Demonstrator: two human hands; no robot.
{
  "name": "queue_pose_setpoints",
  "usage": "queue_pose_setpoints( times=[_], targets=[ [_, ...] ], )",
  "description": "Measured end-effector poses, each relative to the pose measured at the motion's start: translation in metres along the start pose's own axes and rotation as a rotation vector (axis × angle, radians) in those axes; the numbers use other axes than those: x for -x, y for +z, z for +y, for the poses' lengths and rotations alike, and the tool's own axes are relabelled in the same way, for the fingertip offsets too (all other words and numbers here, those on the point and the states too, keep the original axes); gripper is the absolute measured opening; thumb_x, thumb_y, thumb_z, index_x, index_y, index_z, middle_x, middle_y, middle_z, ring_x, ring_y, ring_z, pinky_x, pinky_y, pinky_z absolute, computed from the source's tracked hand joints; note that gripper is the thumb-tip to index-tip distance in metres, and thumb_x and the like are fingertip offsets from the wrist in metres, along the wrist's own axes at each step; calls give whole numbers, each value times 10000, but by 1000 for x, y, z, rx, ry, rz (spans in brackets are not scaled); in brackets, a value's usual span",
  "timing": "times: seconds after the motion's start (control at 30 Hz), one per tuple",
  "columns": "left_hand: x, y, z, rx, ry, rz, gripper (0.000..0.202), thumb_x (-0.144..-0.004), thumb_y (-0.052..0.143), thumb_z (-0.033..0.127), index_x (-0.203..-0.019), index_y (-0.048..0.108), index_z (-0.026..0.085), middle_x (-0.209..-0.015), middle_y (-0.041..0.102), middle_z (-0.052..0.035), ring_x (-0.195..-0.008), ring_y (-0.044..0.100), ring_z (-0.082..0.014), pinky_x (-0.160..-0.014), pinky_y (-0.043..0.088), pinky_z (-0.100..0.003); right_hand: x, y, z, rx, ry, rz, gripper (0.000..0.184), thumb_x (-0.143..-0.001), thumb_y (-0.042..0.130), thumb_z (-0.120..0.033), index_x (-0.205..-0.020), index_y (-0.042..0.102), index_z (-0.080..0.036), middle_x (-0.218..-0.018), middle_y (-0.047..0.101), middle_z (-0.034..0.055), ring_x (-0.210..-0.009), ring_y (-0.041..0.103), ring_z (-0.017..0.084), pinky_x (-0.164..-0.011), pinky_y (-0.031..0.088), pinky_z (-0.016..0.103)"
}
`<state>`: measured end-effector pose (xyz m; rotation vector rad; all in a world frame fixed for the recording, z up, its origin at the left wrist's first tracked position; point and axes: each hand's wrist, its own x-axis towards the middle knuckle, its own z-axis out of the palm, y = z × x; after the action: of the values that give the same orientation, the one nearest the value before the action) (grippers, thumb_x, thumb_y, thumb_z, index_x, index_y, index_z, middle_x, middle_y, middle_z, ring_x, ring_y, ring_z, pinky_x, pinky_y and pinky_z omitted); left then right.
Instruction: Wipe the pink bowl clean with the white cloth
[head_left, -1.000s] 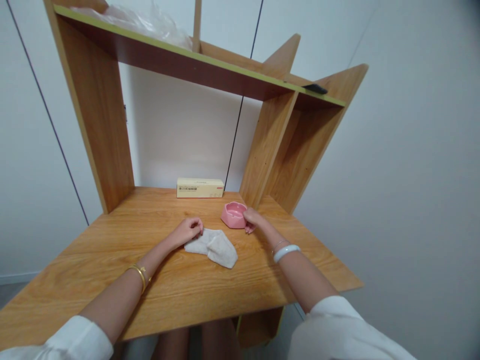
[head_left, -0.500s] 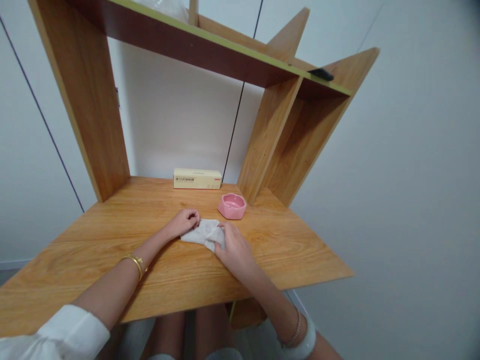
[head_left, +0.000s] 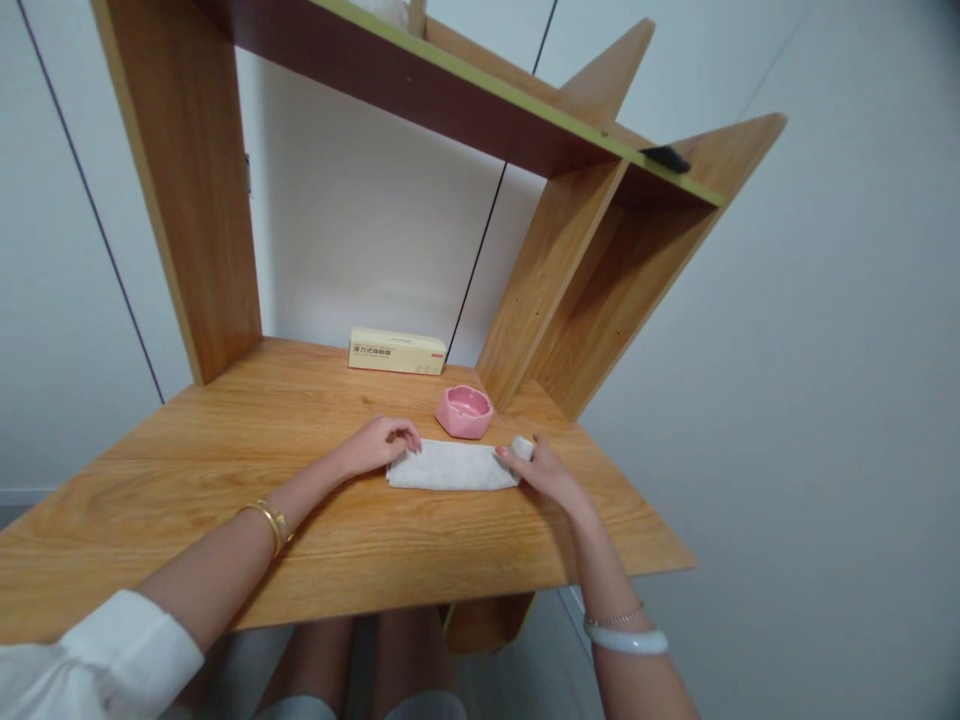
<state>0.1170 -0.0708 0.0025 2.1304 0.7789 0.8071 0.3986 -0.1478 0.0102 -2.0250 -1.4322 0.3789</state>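
A white cloth (head_left: 452, 466) lies stretched flat in a strip on the wooden desk (head_left: 225, 500). My left hand (head_left: 377, 445) pinches its left end, fingers curled. At the cloth's right end my right hand (head_left: 541, 468) grips the other edge, a bit of white showing between the fingers. Just behind the cloth sits a small pink dish (head_left: 464, 411).
A cream carton (head_left: 397, 351) lies at the back of the desk against the wall. Wooden uprights (head_left: 195, 190) stand left and right (head_left: 540, 290), with a shelf (head_left: 450, 95) overhead carrying a dark object (head_left: 666, 157). The desk's right edge drops off near my right wrist.
My right hand left the pink dish, took the crumpled cloth's right part and pulled it rightward, so the cloth now lies stretched out. My left hand stayed on its left end.
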Motion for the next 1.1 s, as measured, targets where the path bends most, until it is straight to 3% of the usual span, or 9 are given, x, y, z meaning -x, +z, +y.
queue_pose_setpoints(
  times=[0.17,0.3,0.4,0.63,0.77,0.83,0.9,1.0,1.1],
  targets=[
    [-1,-1,-4,-113,113,-100,354,-617,418,65,-803,699,173,-969,679,-41,-941,586,-171,-875,415,-288,-7,3,18,-7,48,38,630,-628,562,-159,-1241,441,-84,-948,643,111,-836,615,208,-734,468,291],
    [1,4,-6,-181,177,-191,400,-634,418,58,-888,696,192,-1063,659,-40,-999,575,-171,-912,390,-304,-9,-3,36,-131,117,26,635,-637,510,-177,-1260,404,-118,-695,579,4,-551,543,156,-545,448,272],
    [3,9,3,-359,193,-184,377,-677,440,82,-928,680,230,-1114,644,-24,-1042,546,-201,-935,348,-366,-8,-1,37,-185,23,96,609,-612,510,-184,-1213,427,-133,-720,563,4,-605,542,162,-577,451,277],
    [13,36,36,-438,358,-262,411,-924,315,412,-1273,477,268,-1363,480,-43,-1260,392,-206,-1015,234,-381,4,2,-11,-309,-232,264,592,-659,505,-229,-1228,382,-126,-805,584,39,-696,559,183,-659,471,323],
    [14,45,37,-446,325,-337,411,-930,284,389,-1273,479,273,-1324,524,-23,-1244,413,-202,-1054,171,-401,21,4,-57,-233,-427,198,595,-718,484,-193,-1293,338,-145,-928,598,68,-781,578,186,-730,470,336],
    [11,39,31,-432,277,-250,373,-892,347,293,-1217,528,267,-1275,563,-19,-1200,451,-201,-1032,220,-392,30,12,-79,-171,-499,120,626,-732,480,-164,-1330,298,-170,-1093,571,95,-921,570,195,-811,450,339],
    [5,25,21,-449,157,-57,352,-790,423,187,-1089,602,233,-1155,624,-36,-1113,506,-217,-984,290,-388,37,24,-96,-83,-540,37,660,-741,484,-145,-1362,259,-172,-1222,512,121,-1064,519,210,-883,411,339],
    [-2,3,1,-491,-125,260,310,-721,391,111,-885,645,182,-959,653,-71,-972,553,-225,-873,387,-359,48,43,-111,98,-572,-196,691,-773,519,-179,-1398,227,-155,-1140,565,129,-1036,529,229,-850,408,339],
    [-4,-11,-13,-469,-231,332,293,-692,383,76,-773,643,184,-889,648,-61,-915,561,-208,-838,406,-325,58,50,-112,278,-655,-349,609,-769,598,-273,-1331,381,-182,-1082,593,106,-1028,515,251,-861,390,360]
  ],
)
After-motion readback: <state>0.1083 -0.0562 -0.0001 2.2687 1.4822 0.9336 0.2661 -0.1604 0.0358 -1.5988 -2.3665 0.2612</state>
